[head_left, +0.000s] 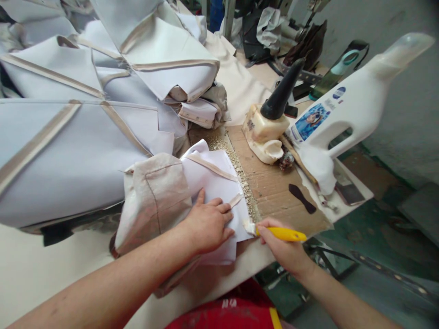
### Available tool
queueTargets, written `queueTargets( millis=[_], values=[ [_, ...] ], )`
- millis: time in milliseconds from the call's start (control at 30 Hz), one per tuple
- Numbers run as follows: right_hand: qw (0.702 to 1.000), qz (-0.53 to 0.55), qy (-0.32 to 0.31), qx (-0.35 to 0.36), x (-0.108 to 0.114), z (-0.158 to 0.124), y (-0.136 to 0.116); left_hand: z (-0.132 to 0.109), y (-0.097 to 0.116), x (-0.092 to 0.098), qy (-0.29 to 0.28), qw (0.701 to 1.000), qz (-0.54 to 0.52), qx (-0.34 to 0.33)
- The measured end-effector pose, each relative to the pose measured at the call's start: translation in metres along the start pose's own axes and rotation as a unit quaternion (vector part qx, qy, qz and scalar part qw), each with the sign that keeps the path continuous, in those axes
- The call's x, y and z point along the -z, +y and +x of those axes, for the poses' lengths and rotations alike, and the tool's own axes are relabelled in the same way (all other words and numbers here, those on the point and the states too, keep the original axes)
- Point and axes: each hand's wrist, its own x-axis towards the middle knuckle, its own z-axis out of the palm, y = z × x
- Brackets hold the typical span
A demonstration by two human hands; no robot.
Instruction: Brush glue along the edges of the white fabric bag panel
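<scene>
My left hand point(210, 224) lies flat with its fingers spread on a white fabric piece point(219, 167) that has beige tape strips across it. In my right hand point(279, 244) is a paintbrush point(286, 234) with a yellow handle, gripped near its head. Its whitish bristles touch the right edge of the fabric. Under that edge runs a band of dried, crumbly residue on a cardboard sheet point(274, 192). A beige sewn fabric part point(156, 196) joins or lies against the white piece, left of my left hand.
Large white fabric pieces with beige seams point(82, 146) are heaped at left. On the cardboard stands a glue-crusted bottle with a black cone nozzle point(265, 128). Behind it are a large white jug point(360, 96), a green bottle point(331, 75) and a phone point(349, 187). The table's front edge is near my right hand.
</scene>
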Motion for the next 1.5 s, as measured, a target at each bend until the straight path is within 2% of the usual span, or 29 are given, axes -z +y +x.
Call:
queueTargets(
  millis=[67, 133, 200, 300, 433, 567, 700, 767, 833, 967, 1100, 1167, 1267, 1433, 1500],
  values=[
    [1.0, 0.004, -0.003, -0.02, 0.003, -0.015, -0.001, -0.003, 0.009, 0.0, -0.01, 1.0, 0.018, 0.012],
    [0.999, 0.007, 0.02, -0.023, 0.007, -0.019, -0.003, -0.006, 0.022, -0.004, -0.016, 0.998, 0.052, 0.014],
    [0.999, 0.007, 0.036, -0.001, 0.009, -0.016, -0.004, -0.008, 0.034, -0.011, -0.018, 0.995, 0.093, -0.004],
    [0.998, -0.013, 0.011, 0.052, 0.008, -0.015, -0.002, -0.008, 0.043, -0.021, -0.009, 0.992, 0.12, -0.024],
    [0.991, -0.063, 0.022, 0.114, 0.007, -0.025, 0.004, -0.005, 0.041, -0.022, -0.009, 0.994, 0.107, -0.016],
    [0.982, -0.075, 0.004, 0.174, 0.01, -0.03, 0.011, -0.006, 0.039, -0.018, -0.016, 0.994, 0.104, -0.017],
    [0.976, -0.083, 0.042, 0.195, 0.014, -0.03, 0.014, -0.007, 0.04, -0.019, -0.004, 0.995, 0.103, -0.012],
    [0.974, -0.075, 0.005, 0.212, 0.016, -0.03, 0.013, -0.008, 0.041, -0.02, 0.003, 0.995, 0.103, -0.012],
    [0.973, -0.071, -0.022, 0.219, 0.017, -0.03, 0.013, -0.008, 0.041, -0.021, 0.011, 0.994, 0.103, -0.014],
    [0.975, -0.091, 0.017, 0.203, 0.021, -0.028, 0.014, -0.009, 0.041, -0.021, 0.021, 0.995, 0.101, -0.014],
    [0.969, -0.06, -0.061, 0.231, 0.023, -0.027, 0.011, -0.011, 0.043, -0.019, 0.006, 0.996, 0.092, -0.006],
    [0.973, -0.067, -0.031, 0.217, 0.025, -0.025, 0.009, -0.017, 0.045, -0.022, 0.008, 0.994, 0.104, 0.011],
    [0.984, -0.059, 0.046, 0.164, 0.028, -0.017, 0.004, -0.034, 0.049, -0.036, 0.041, 0.989, 0.139, 0.041],
    [0.991, -0.038, -0.029, 0.125, 0.033, -0.002, 0.012, -0.054, 0.04, -0.073, 0.173, 0.952, 0.239, 0.077],
    [0.99, -0.061, 0.016, 0.127, 0.034, 0.004, 0.019, -0.053, 0.037, -0.08, 0.199, 0.939, 0.259, 0.11]
  ],
)
